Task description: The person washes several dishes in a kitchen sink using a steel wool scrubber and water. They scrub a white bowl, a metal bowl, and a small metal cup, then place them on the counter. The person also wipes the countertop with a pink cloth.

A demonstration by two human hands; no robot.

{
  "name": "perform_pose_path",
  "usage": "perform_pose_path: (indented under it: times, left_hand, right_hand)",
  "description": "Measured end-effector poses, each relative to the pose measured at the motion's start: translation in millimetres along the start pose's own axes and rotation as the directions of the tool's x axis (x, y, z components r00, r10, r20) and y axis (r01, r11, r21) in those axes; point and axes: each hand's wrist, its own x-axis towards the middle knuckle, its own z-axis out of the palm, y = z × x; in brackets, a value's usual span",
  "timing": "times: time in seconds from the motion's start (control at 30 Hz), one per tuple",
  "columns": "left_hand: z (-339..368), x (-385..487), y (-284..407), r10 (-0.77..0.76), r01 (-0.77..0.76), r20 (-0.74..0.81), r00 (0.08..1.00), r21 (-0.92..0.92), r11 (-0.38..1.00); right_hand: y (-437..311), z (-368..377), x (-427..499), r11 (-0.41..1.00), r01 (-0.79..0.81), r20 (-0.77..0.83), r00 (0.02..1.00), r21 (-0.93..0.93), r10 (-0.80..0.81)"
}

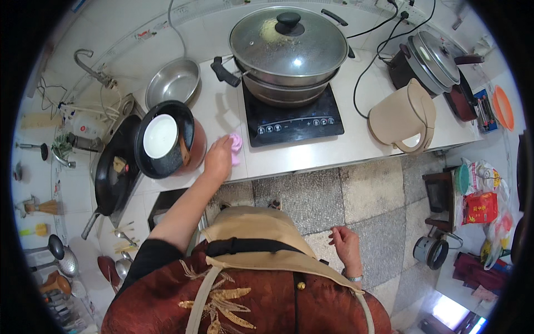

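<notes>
My left hand rests on the white countertop, its fingers closed on a crumpled pink cloth. Left of that hand stands a reddish pot with a dark interior, holding a white bowl and a wooden utensil. To its right is a black induction cooktop, bearing a large steel steamer pot under a fogged glass lid. Down by my side, above the floor, my right hand hangs loosely with fingers slightly curled and nothing seen in it.
A steel basin leans behind the reddish pot. Over the sink area at left lies a black wok, near the faucet. A beige electric kettle sits at right near the counter edge, with a black cord trailing behind it.
</notes>
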Motion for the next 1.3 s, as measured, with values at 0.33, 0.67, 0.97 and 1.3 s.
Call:
perform_pose_path:
  times: [0.33, 0.67, 0.97, 1.3]
  left_hand:
    - [-77.3, -53.5, 39.2, -0.247, 0.478, 0.41, 0.878, -0.729, 0.49]
    - [-192.2, -138.9, -32.3, -0.405, 0.311, 0.386, 0.829, -0.92, -0.24]
    - [-271.4, -256.4, -123.0, -0.301, -0.188, -0.075, 0.951, -0.911, -0.366]
    - [-381.8, -315.3, -197.1, -0.455, -0.341, -0.472, 0.755, -0.875, 0.343]
  right_hand:
    - [-41.3, 34.5, 42.7, 0.98, 0.187, 0.335, 0.929, -0.065, -0.156]
    - [-152.9, 122.4, 46.8, 0.944, 0.323, 0.606, 0.763, -0.059, -0.224]
    - [-331.0, 310.7, -27.1, 0.863, 0.242, 0.836, 0.235, 0.444, -0.496]
    - [-467.5, 446.0, -105.4, 0.797, 0.196, 0.814, -0.014, 0.572, -0.581]
